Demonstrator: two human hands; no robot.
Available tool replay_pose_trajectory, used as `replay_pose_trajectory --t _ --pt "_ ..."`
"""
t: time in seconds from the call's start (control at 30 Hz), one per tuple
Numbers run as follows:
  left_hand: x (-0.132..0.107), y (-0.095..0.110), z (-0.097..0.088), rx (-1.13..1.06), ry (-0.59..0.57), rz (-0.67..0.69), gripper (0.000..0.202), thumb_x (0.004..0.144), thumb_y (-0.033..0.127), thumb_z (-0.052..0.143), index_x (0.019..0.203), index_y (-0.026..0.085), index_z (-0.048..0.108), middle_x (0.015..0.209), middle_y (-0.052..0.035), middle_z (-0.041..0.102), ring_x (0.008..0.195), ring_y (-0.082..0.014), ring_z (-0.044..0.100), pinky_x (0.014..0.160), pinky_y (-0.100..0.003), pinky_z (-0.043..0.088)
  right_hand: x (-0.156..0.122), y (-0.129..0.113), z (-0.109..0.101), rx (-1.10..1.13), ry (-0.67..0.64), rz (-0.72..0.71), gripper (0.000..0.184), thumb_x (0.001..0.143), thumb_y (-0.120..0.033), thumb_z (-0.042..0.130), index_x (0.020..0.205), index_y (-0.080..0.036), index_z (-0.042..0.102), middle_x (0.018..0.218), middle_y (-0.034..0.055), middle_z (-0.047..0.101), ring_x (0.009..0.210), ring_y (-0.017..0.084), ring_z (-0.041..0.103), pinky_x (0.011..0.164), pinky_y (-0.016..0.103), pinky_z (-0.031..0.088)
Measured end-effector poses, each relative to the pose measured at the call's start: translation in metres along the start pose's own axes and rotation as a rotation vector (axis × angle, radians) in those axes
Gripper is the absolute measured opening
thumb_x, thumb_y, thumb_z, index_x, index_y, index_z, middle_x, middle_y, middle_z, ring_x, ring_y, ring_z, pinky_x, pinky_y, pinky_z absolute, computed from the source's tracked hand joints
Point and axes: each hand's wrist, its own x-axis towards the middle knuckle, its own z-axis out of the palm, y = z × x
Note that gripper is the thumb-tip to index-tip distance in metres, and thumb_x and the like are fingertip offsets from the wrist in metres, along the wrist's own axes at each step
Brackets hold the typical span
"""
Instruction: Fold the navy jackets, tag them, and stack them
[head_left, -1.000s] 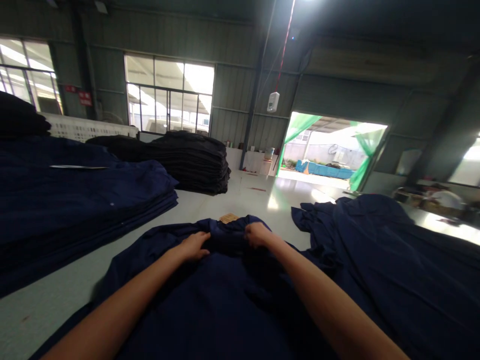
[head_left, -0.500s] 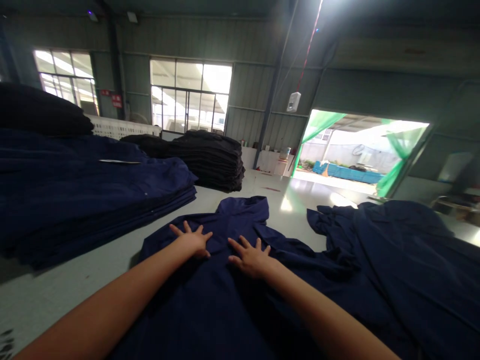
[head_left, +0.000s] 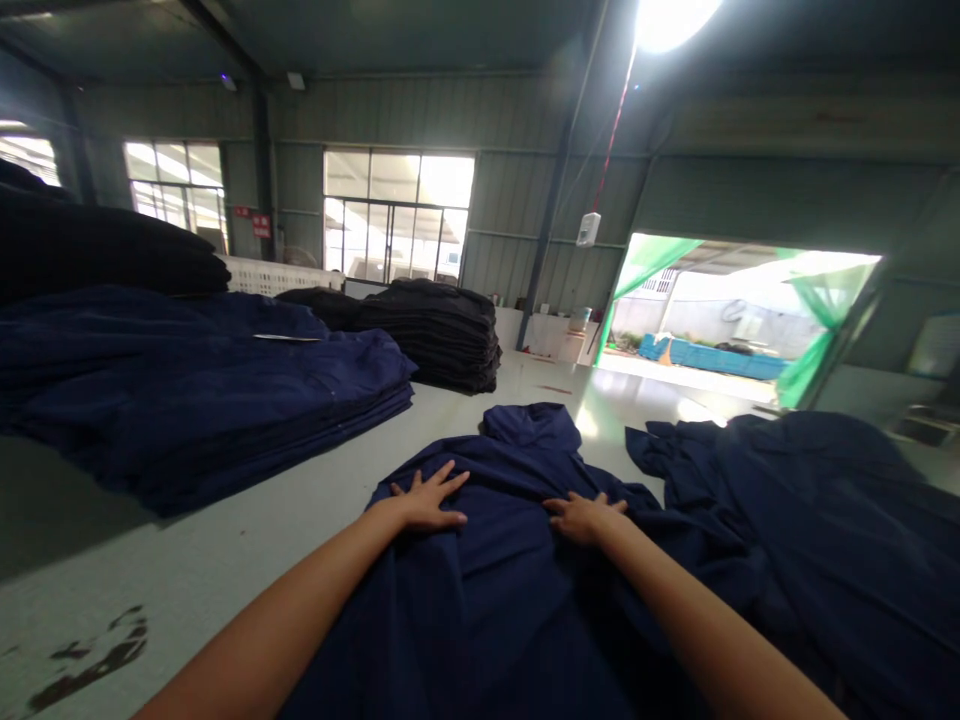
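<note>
A navy blue garment point(head_left: 510, 570) lies spread on the pale table point(head_left: 247, 560) in front of me, its collar end pointing away. My left hand point(head_left: 426, 498) rests flat on the garment's left shoulder area with fingers spread. My right hand point(head_left: 585, 515) presses flat on the right shoulder area, fingers apart. Neither hand grips the cloth.
A heap of more navy cloth point(head_left: 810, 510) lies to the right. A tall stack of folded navy garments point(head_left: 225, 390) fills the left, with a black stack point(head_left: 435, 330) behind it. Dark stains point(head_left: 90, 660) mark the table's near left. An open doorway point(head_left: 720, 320) lies beyond.
A second ago both hands pinched the collar end together. They then flattened on the cloth and have now slid apart, outward over the shoulders. The view has shifted to the left.
</note>
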Motion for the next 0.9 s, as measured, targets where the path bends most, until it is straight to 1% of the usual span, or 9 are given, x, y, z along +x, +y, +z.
replay_pose_trajectory --t 0.07,0.13,0.23,0.33,0.43,0.57,0.73,0.83,0.9 --pt "0.009 -0.009 -0.002 -0.036 0.057 0.066 0.071 0.076 0.057 0.048 0.139 0.041 0.020 0.152 0.0008 0.000 0.135 -0.0406 0.012 0.099 -0.065 0.022 -0.004 -0.024 -0.002 0.063 0.083 0.024 0.063 0.082 -0.063 0.028 0.139 -0.035 0.027 0.151 0.0071 0.014 0.130 0.050 0.012 0.091 0.074 0.010" --pt "0.014 -0.023 -0.007 -0.045 0.139 0.092 0.066 0.079 0.049 0.047 0.140 0.035 0.025 0.152 -0.0017 0.007 0.135 -0.0309 0.019 0.104 -0.051 0.026 -0.006 -0.053 0.006 0.169 0.004 -0.140 0.072 0.078 -0.073 0.024 0.141 -0.040 0.013 0.152 0.0071 0.010 0.132 0.046 0.012 0.092 0.072 0.015" --pt "0.012 -0.044 -0.015 -0.027 0.235 0.051 0.064 0.080 0.041 0.047 0.139 0.025 0.030 0.151 -0.0054 0.017 0.135 -0.0228 0.023 0.108 -0.039 0.026 -0.006 -0.088 0.022 0.163 0.029 -0.274 0.075 0.071 -0.081 0.021 0.138 -0.047 0.016 0.153 0.0018 0.001 0.133 0.045 0.002 0.095 0.071 0.004" --pt "0.002 -0.056 -0.023 -0.013 0.337 0.017 0.058 0.081 0.031 0.043 0.136 0.015 0.037 0.146 -0.0086 0.030 0.134 -0.0170 0.027 0.110 -0.029 0.023 -0.008 -0.103 0.024 0.156 0.072 -0.254 0.072 0.073 -0.078 0.023 0.138 -0.046 0.019 0.153 0.0013 0.001 0.133 0.046 -0.002 0.096 0.070 0.001" --pt "-0.008 -0.060 -0.027 -0.009 0.437 -0.050 0.053 0.079 0.022 0.041 0.131 0.013 0.045 0.140 -0.0075 0.042 0.129 -0.0159 0.035 0.109 -0.025 0.024 -0.020 -0.112 0.017 0.171 0.137 -0.288 0.069 0.080 -0.067 0.031 0.141 -0.040 0.014 0.153 0.0009 0.000 0.134 0.043 -0.005 0.097 0.070 0.004" --pt "-0.016 -0.062 -0.024 0.040 0.509 -0.173 0.055 0.075 0.012 0.044 0.130 0.013 0.046 0.140 -0.0088 0.041 0.128 -0.0171 0.037 0.108 -0.025 0.026 -0.042 -0.125 0.022 0.176 0.270 -0.554 0.058 0.086 -0.059 0.024 0.141 -0.043 0.010 0.152 -0.0079 -0.001 0.135 0.034 -0.014 0.101 0.066 0.000" --pt "-0.035 -0.067 -0.031 0.111 0.459 -0.431 0.054 0.070 0.031 0.059 0.121 0.014 0.049 0.127 -0.0177 0.051 0.116 -0.0314 0.048 0.092 -0.042 0.042 -0.039 -0.123 0.043 0.181 0.218 -0.391 0.060 0.084 -0.064 0.022 0.140 -0.042 0.020 0.152 -0.0061 0.007 0.134 0.041 -0.010 0.096 0.072 -0.004" --pt "-0.046 -0.069 -0.042 -0.155 0.275 -0.522 0.040 0.064 0.041 0.064 0.091 0.012 0.059 0.080 -0.0132 0.067 0.081 -0.0321 0.063 0.067 -0.040 0.049 -0.036 -0.117 0.044 0.263 0.212 -0.433 0.061 0.084 -0.052 0.037 0.141 -0.037 0.021 0.151 -0.0033 0.013 0.135 0.039 -0.003 0.098 0.071 0.002" --pt "-0.049 -0.067 -0.046 -0.376 0.177 -0.492 0.026 0.063 0.035 0.065 0.074 0.014 0.056 0.054 -0.0033 0.059 0.058 -0.0251 0.062 0.053 -0.033 0.047 -0.042 -0.116 0.038 0.356 0.300 -0.539 0.061 0.082 -0.039 0.045 0.140 -0.031 0.028 0.148 0.0011 0.024 0.136 0.034 0.008 0.103 0.065 0.009"
